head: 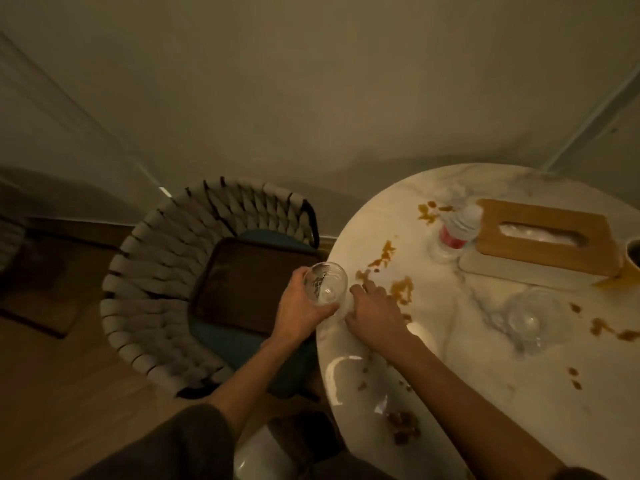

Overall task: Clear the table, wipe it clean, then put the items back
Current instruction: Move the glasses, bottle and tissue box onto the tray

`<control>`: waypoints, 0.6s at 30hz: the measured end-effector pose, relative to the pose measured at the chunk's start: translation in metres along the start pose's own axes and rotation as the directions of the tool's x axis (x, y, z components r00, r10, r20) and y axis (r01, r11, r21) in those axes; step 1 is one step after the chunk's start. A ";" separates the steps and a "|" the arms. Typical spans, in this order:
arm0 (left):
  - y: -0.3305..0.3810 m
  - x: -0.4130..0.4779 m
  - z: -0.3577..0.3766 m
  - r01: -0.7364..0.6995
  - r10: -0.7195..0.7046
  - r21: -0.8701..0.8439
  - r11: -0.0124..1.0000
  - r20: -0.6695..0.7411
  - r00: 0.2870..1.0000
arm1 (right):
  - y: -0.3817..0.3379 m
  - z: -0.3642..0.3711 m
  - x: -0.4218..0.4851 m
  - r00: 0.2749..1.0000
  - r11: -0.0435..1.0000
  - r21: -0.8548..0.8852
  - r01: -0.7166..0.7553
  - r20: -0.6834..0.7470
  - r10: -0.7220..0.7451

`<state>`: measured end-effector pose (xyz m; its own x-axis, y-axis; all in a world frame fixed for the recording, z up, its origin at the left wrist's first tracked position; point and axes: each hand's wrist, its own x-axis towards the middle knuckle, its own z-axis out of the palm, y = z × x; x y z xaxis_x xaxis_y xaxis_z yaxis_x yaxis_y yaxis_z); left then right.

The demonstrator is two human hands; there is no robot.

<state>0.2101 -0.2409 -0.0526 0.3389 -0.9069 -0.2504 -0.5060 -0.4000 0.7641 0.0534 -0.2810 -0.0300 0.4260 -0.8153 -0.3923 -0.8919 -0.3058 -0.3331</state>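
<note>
A round white marble table (502, 393) fills the right side, smeared with several brown stains (401, 289). My left hand (298, 306) grips a clear drinking glass (325, 282) at the table's left edge, over the gap to the chair. My right hand (374, 310) rests beside it on the tabletop, fingers bent, touching the glass's lower part. A second clear glass (530, 317) stands further right. A small plastic bottle with a red label (457, 230) stands by a wooden-topped tissue box (543, 233).
A woven chair (166, 282) stands left of the table with a dark tray (242, 289) lying on its teal cushion. A dark cup edge (633, 254) shows at the far right. The wall runs behind; wooden floor lies at the left.
</note>
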 end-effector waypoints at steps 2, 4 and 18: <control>-0.026 0.014 -0.029 0.053 -0.053 0.006 0.999 -0.040 0.998 | -0.025 0.006 0.030 0.999 0.999 -0.041 0.029 0.014 -0.029; -0.054 0.029 -0.054 0.084 -0.081 0.042 0.996 -0.064 0.995 | -0.044 0.013 0.060 0.999 0.997 -0.062 0.050 0.021 -0.049; -0.236 0.173 -0.096 0.252 -0.261 0.288 0.924 -0.006 0.965 | -0.063 0.067 0.179 0.990 0.939 -0.329 0.104 -0.053 -0.128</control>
<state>0.4643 -0.2911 -0.2195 0.4637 -0.7701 -0.4381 -0.6105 -0.6361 0.4719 0.1960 -0.3743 -0.1368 0.5280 -0.7945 -0.3000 -0.8430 -0.5332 -0.0714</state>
